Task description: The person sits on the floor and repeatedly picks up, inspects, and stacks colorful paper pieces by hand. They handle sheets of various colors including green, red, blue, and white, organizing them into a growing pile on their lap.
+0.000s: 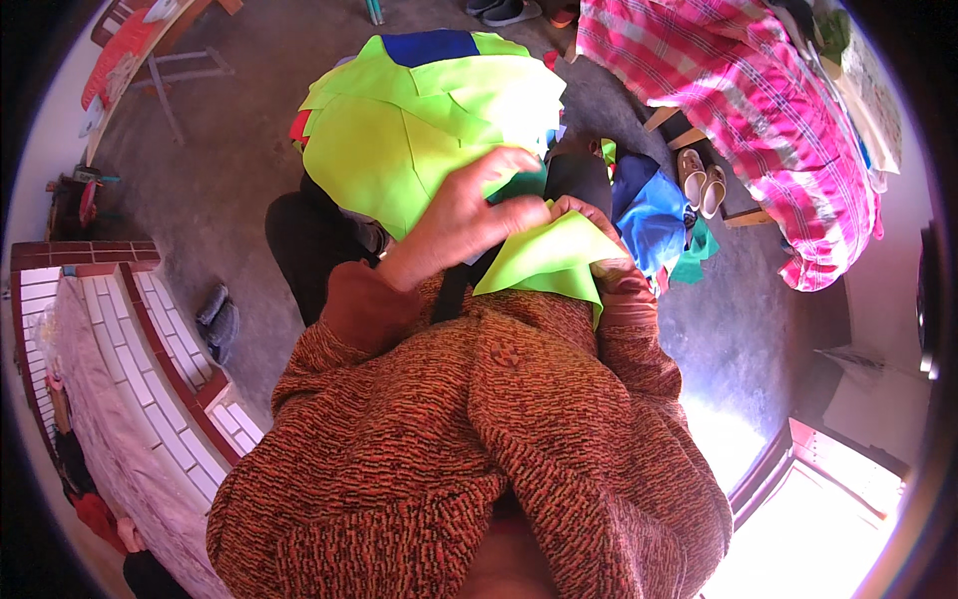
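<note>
A neon yellow-green piece of cloth [554, 255] is folded over in front of my body, with its lower corner hanging beside my jacket. My right hand [611, 255] grips its right side, fingers bent over the top edge. From the left comes my left hand [469, 210], its thumb stretched toward the cloth's upper edge and its index finger held apart above. Whether the thumb touches the cloth I cannot tell. Beyond my left hand lies a large heap of neon yellow-green cloth pieces [389, 140], topped by a blue piece [429, 48].
Blue cloth [651, 225] and green cloth [696, 255] lie right of my hands. Light-coloured shoes [702, 182] stand farther right, near a bed or seat under a pink plaid cover [738, 110]. A white-tiled brick structure [150, 349] is at left. Dark shoes [218, 321] sit beside it.
</note>
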Action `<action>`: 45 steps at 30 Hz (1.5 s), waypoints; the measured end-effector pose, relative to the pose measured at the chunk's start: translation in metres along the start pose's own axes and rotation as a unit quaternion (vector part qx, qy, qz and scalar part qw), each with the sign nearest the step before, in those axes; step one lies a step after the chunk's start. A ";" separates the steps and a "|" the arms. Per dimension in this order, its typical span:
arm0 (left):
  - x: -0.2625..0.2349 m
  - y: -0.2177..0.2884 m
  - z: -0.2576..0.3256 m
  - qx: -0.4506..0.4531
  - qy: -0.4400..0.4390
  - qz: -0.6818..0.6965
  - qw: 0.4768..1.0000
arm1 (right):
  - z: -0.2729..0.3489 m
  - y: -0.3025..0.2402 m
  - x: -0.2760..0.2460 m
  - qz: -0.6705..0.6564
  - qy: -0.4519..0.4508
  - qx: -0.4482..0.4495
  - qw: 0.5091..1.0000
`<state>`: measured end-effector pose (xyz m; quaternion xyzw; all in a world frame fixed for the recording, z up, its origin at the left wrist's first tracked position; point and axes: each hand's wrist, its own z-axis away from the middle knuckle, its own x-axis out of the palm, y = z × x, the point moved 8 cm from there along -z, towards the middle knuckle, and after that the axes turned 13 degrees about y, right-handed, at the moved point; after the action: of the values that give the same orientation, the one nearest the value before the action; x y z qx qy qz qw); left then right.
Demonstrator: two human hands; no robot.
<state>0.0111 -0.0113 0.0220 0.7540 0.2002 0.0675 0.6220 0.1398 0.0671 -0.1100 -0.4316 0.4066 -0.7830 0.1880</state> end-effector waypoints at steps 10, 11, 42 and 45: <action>0.069 -0.039 0.035 0.167 -0.018 -0.232 0.958 | 0.012 -0.014 -0.001 -0.021 0.059 -0.052 0.997; 0.067 -0.043 0.033 0.162 -0.006 -0.228 0.960 | 0.011 -0.014 -0.001 -0.022 0.062 -0.054 0.996; 0.001 -0.097 0.015 -0.264 0.120 0.369 0.883 | 0.002 -0.015 0.020 -0.016 0.069 -0.003 0.998; -0.001 -0.101 0.014 -0.297 0.130 0.437 0.839 | 0.002 -0.014 0.022 -0.017 0.076 0.004 0.997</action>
<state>-0.0071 -0.0102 -0.0780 0.5262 -0.1002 0.4861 0.6905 0.1306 0.0603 -0.0870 -0.3767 0.4091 -0.8183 0.1454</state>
